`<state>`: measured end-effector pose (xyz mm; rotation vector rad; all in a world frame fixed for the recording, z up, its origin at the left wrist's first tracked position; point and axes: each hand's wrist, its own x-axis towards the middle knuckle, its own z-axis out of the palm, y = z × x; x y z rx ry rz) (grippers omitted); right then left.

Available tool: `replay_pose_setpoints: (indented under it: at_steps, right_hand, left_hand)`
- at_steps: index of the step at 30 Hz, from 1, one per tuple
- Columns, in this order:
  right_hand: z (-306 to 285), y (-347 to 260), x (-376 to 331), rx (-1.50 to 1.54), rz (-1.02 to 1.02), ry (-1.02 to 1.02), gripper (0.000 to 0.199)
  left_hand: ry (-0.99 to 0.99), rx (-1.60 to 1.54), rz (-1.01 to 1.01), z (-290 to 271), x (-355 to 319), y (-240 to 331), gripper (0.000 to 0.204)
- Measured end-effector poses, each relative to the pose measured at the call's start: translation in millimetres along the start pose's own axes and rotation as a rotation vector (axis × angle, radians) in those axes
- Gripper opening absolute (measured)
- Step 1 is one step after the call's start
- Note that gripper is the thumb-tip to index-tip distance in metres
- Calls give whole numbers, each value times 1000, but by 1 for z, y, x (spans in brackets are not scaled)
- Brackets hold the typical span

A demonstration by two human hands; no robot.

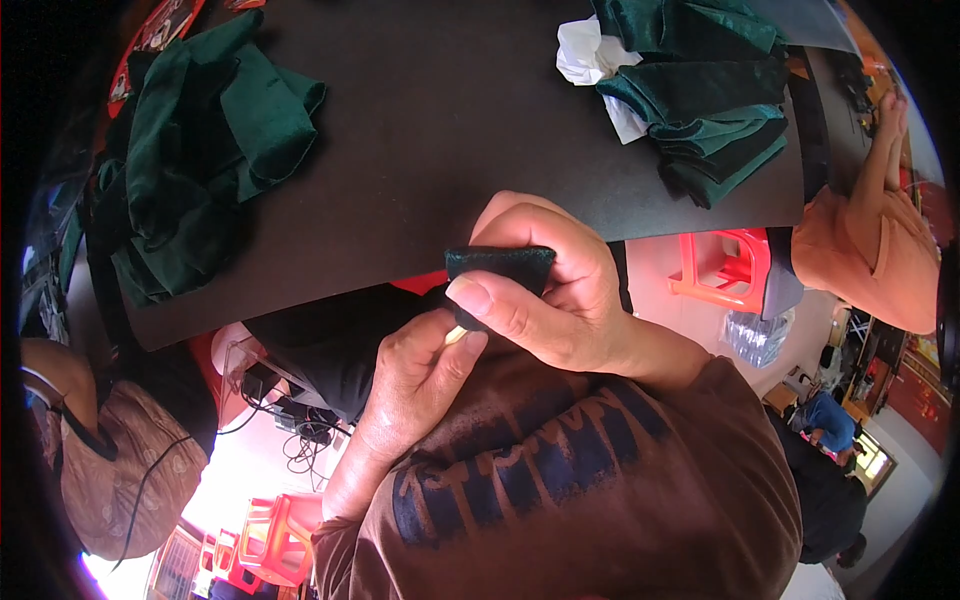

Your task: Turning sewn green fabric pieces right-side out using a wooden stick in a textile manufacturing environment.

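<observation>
My right hand (565,295) is closed around a small dark green velvet piece (502,262), its thumb pressed on the near face and its fingers behind. The piece has a straight upper edge with a stitched-looking line. Just below it, my left hand (418,368) pinches a thin pale stick (456,335) between thumb and finger. The stick's upper end meets the lower part of the velvet, and whether it goes inside is hidden by my right thumb. Both hands are held together in front of my chest, near the table edge.
On the dark table (420,130) lies a heap of green velvet (200,150) at left. Folded green velvet strips (700,100) and crumpled white paper (590,52) lie at right. Red stools (725,270) stand on the floor. People sit on both sides, with cables (305,430) at lower left.
</observation>
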<state>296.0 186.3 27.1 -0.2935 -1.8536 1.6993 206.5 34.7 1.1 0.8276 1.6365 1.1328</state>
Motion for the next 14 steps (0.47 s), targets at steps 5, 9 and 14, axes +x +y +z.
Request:
replay_pose_setpoints:
  at_steps: [5,9,14]
  right_hand:
    - [-1,2,-1,-13,-6,1,14]
    - [0,0,-1,-5,-7,1,13]
    - [0,0,-2,6,-3,-1,13]
  left_hand:
    - [2,-13,-8,0,0,1,14]
    - [6,-16,16,1,0,2,14]
    - [15,-34,17,2,0,4,14]
